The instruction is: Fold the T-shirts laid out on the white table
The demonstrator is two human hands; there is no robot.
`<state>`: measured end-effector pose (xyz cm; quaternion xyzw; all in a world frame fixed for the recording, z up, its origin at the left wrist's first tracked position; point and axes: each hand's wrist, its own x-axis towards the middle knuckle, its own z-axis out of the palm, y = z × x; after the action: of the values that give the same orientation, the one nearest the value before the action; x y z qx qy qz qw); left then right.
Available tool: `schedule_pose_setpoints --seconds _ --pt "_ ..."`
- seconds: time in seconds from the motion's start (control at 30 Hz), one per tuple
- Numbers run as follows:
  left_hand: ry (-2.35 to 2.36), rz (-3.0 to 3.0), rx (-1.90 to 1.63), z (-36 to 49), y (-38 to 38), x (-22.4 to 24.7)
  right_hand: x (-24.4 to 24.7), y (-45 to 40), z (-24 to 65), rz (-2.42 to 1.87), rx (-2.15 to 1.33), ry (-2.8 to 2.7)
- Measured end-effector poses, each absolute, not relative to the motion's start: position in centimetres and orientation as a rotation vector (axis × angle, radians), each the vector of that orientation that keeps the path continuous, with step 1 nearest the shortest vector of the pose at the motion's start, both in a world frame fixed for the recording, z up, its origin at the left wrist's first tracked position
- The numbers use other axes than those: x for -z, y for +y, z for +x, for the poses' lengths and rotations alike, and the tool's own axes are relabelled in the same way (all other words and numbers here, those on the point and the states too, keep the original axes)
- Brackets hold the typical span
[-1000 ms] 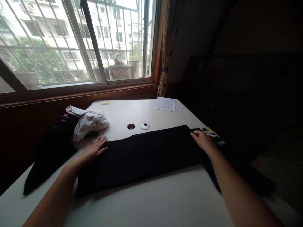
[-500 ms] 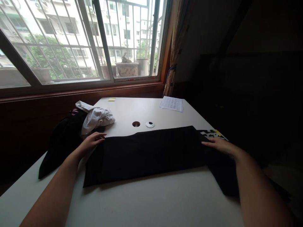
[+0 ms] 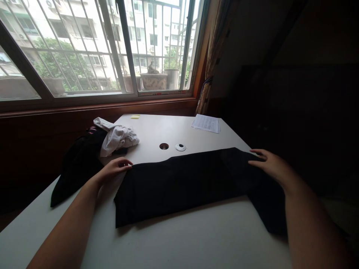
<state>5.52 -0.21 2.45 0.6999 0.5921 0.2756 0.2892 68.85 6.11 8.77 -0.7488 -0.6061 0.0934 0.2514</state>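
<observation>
A black garment [image 3: 179, 186] lies folded into a long flat strip across the table, with a part angling down toward me at the right. Its kind is hard to make out in the dark cloth. At its upper left corner, the fingertips of my left hand [image 3: 117, 167] pinch the edge, thumb and fingers together. My right hand [image 3: 267, 164] rests at the garment's upper right end, thumb and fingers apart, touching the cloth. The lower right part is partly hidden by my right forearm.
On the white table [image 3: 196, 239], a white crumpled cloth [image 3: 119, 138] lies on a black clothing heap [image 3: 78, 168] at left. Farther back are a cable hole [image 3: 164, 146], its round cover [image 3: 180, 147], paper sheets [image 3: 206, 123] and a yellow note [image 3: 135, 116]. A barred window stands behind.
The patterned white-and-yellow patch at the garment's right end is now covered by black cloth. My right hand has moved slightly up and right; the garment's left end has shifted right with my left hand.
</observation>
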Motion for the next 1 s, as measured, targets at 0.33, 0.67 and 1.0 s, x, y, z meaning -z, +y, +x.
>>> schedule_pose_setpoints --seconds 0.33,0.67,1.0 --pt "1.575 1.911 -0.744 5.2 -0.1 -2.0 -13.9 2.0 51.4 -1.592 -0.008 -2.0" --pt "1.515 1.98 -0.736 5.0 -0.2 -2.0 -11.6 -7.3 41.0 -0.499 -0.81 -2.635" --pt "1.532 1.987 -0.688 5.3 0.0 -2.1 -4.7 -5.2 47.8 -0.963 -0.45 -2.804"
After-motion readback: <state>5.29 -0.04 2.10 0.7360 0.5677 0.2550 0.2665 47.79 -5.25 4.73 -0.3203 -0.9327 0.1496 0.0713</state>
